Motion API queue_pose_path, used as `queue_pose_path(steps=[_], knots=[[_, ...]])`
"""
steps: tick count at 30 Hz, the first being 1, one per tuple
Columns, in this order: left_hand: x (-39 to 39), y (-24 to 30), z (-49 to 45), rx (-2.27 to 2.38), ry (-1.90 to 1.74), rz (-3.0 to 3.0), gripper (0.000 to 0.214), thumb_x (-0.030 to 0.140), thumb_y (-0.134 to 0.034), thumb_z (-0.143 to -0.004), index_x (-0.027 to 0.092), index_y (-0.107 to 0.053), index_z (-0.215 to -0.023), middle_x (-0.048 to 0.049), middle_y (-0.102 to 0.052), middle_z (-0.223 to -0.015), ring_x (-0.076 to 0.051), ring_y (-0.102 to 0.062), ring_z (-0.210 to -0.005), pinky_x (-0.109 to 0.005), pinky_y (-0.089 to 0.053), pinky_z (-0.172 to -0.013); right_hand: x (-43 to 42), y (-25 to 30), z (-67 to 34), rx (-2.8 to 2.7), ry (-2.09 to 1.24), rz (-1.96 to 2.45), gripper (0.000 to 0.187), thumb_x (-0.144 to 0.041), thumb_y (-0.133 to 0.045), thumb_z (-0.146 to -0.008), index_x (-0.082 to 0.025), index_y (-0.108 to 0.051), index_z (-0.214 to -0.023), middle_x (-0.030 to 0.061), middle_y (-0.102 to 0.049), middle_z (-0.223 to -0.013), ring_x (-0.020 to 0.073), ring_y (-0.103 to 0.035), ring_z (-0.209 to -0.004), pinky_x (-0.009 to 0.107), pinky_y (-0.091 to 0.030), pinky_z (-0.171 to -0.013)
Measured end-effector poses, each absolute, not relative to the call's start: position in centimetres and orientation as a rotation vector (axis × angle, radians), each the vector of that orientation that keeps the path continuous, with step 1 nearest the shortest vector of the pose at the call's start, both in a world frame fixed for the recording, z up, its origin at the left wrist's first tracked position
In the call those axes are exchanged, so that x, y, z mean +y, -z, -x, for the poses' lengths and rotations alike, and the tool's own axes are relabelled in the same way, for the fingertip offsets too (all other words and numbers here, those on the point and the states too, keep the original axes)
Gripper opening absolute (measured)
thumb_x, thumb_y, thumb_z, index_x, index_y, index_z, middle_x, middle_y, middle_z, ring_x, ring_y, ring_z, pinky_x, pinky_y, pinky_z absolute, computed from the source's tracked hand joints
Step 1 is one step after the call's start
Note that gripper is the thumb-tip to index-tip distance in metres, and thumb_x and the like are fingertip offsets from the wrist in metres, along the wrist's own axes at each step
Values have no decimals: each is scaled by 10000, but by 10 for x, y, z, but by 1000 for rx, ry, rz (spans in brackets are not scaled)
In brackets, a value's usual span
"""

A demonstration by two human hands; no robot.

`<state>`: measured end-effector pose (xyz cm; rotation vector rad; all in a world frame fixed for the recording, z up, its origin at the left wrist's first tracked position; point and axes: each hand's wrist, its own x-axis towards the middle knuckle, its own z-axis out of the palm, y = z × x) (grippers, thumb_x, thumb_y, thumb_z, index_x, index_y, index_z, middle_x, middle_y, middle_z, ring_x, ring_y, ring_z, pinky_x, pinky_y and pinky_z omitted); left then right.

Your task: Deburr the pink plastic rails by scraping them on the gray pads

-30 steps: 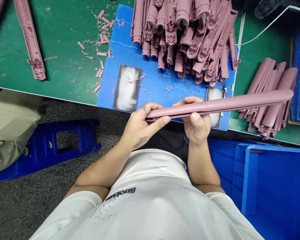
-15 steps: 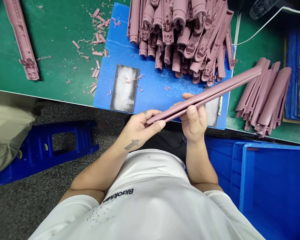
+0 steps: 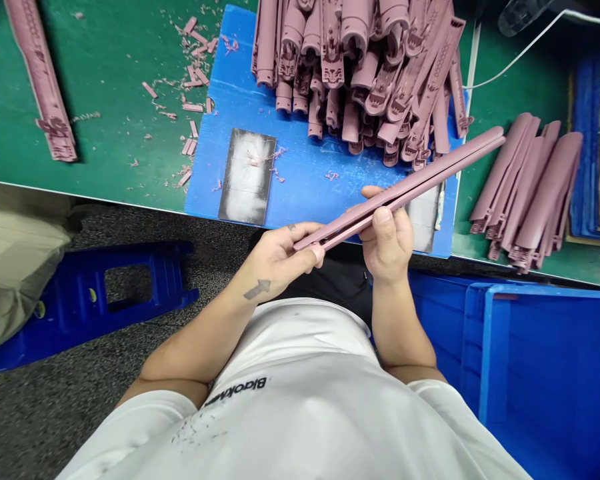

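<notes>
A long pink plastic shell point(image 3: 430, 173) with a slot along its side is held tilted in front of me, its far end up to the right. My left hand point(image 3: 285, 257) is closed around its near end, thumb along the lower edge. Near the middle of its length, my right hand point(image 3: 389, 240) grips it, thumb on the near side and fingers behind. Beyond it, a large heap of similar pink shells point(image 3: 350, 73) lies on a blue sheet point(image 3: 300, 180). To the right is a small stack of pink shells point(image 3: 530, 187), outer sides up.
A dark rectangular plate point(image 3: 247, 177) rests on the blue sheet. Pink scraps point(image 3: 193, 107) are scattered on the green table point(image 3: 120, 67), with a single pink shell point(image 3: 45, 87) at left. A blue crate point(image 3: 550, 373) stands at right, a blue stool point(image 3: 130, 287) and a person's leg point(image 3: 15, 260) at left.
The pink shell has turned slightly about its length, and its far end has shifted left and a little up. Both hands keep hold of it.
</notes>
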<state>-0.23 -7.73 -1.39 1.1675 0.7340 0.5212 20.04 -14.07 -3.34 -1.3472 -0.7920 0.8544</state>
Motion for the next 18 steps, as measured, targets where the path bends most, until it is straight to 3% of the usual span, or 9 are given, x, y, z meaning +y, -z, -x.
queue_pose_path(steps=[9,13,16,18], knots=[[-69,22,3,638,-478,-1212,468,484,-804,-1012,123,-848,-1307,-36,-731,-810,-172,-615,-694,-305,-551,-702,-139,34,-194,-801,-881,1365,712,-939,-709,-982,-318,-668,-1327,23,-708,-881,256,-768,-833,399,-643,-694],[-76,22,0,614,-403,-1387,532,498,-821,-1050,173,-813,-1470,-77,-835,-1040,-203,-736,-856,-328,-627,-853,-143,29,-208,-810,-857,1391,735,-925,-741,-947,-299,-655,-1322,17,-709,-916,217,-692,-783,369,-620,-704],[-65,15,8,588,-424,-1574,630,429,-872,-1044,232,-740,-1627,-115,-858,-1279,-240,-810,-1039,-366,-667,-968,-159,0,-266,-839,-630,1677,592,-819,-713,-990,-268,-698,-1207,27,-683,-898,211,-637,-757,356,-571,-685],[-43,9,17,627,-575,-1666,600,347,-870,-1048,269,-745,-1630,-100,-859,-1292,-235,-817,-1088,-364,-667,-1000,-175,-31,-320,-812,-361,2036,401,-626,-664,-1053,-241,-712,-1155,41,-674,-887,216,-616,-744,365,-538,-696]])
